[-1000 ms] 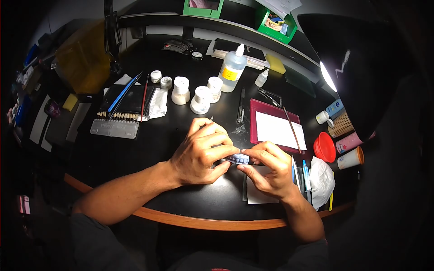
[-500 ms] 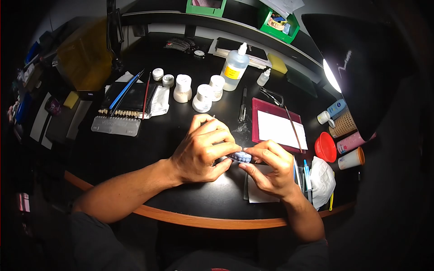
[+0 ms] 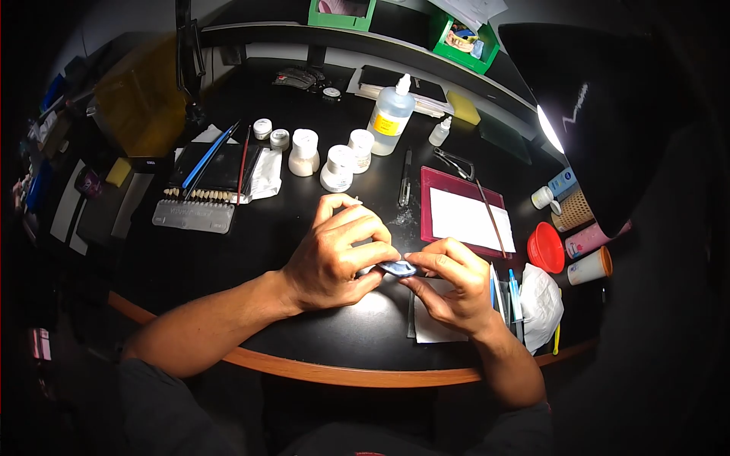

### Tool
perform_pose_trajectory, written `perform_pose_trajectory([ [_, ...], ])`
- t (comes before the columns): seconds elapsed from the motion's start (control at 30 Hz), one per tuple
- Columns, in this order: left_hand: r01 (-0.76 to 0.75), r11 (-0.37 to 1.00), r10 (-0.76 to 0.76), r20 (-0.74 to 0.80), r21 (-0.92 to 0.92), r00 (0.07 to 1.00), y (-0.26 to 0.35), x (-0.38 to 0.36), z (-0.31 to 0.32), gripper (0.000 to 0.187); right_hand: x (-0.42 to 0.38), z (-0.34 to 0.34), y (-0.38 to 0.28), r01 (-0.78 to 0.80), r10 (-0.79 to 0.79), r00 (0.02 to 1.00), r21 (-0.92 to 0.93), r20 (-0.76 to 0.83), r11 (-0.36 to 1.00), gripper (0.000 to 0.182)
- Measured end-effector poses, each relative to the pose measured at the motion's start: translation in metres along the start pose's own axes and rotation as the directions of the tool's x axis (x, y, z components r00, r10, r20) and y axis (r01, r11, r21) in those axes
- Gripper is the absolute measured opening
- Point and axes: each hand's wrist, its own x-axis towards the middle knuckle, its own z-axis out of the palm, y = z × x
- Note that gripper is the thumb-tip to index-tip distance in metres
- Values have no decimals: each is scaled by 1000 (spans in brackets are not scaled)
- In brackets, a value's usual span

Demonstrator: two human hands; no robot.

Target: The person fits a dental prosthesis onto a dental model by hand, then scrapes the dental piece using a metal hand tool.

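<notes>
- Both sets of fingertips meet on a small blue dental piece (image 3: pixel 398 267), which sits just above the black table (image 3: pixel 228 251) near its front edge, right in the middle of the view.
- The right hand (image 3: pixel 456 285) has thumb and index pinched together on the right end of the piece.
- The left hand (image 3: pixel 338 258) is curled over the other end, fingers closed around it, and a thin tool tip pokes out behind the knuckles. Can't tell what kind of tool it is.
- Under the right hand lies a white paper sheet (image 3: pixel 430 327).
- Just beyond the hands is a red tray (image 3: pixel 464 216) with a white pad on it.
- Further back stand a few white jars (image 3: pixel 337 169) and a clear bottle (image 3: pixel 390 115) with a yellow label.
- Off to the left lies a tooth shade guide (image 3: pixel 194 207) beside blue and red brushes (image 3: pixel 217 148).
- At the right edge sits a red lid (image 3: pixel 546 247), with a bright lamp (image 3: pixel 549 129) above it.
</notes>
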Motion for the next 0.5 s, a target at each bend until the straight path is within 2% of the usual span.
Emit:
perform_pose_trajectory([
  [0.5,16,1000,-16,24,-12,1000,0,-1,1,25,1,-2,-2,-9,9,1000,-12,10,1000,33],
])
